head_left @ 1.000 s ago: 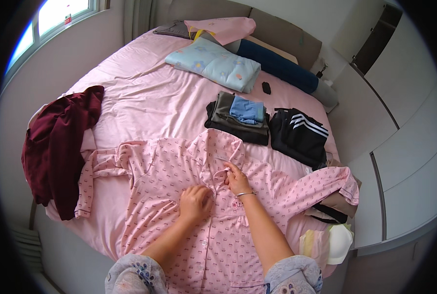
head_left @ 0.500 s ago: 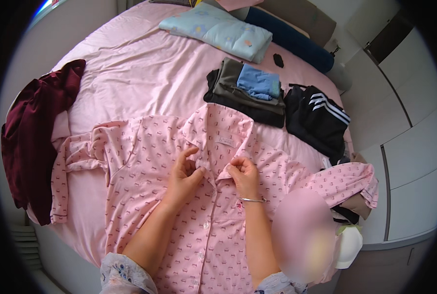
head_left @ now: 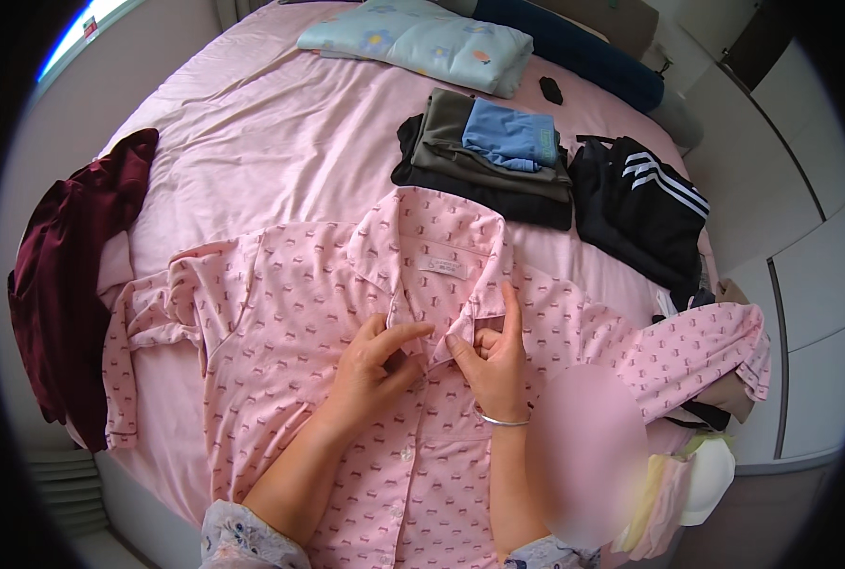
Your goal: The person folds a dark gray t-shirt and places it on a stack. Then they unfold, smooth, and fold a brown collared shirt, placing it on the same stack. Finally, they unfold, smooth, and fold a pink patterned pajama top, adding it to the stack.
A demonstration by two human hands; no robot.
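A pink long-sleeved pajama shirt (head_left: 280, 332) with a small dark print lies front up on the bed, collar away from me and sleeves out to both sides. Just below its collar, my left hand (head_left: 380, 365) is closed at the front edge, the index finger reaching right across the opening. My right hand (head_left: 491, 375), with a silver bangle at the wrist, pinches the opposite front edge between thumb and curled fingers, its index finger pointing up along the collar. A white label (head_left: 443, 267) shows inside the neck. Buttons run down the front below my hands.
Maroon clothing (head_left: 72, 284) lies at the left bed edge. Beyond the collar are folded dark garments (head_left: 441, 142) topped by a blue piece (head_left: 512, 133), and black striped clothing (head_left: 636, 209). A light blue quilt (head_left: 417, 43) lies farther back. White cabinets (head_left: 825, 284) stand at right.
Both hands have come closer together at the shirt front. My left index finger now stretches across the opening, and my right index finger has straightened upward. The view has shifted slightly.
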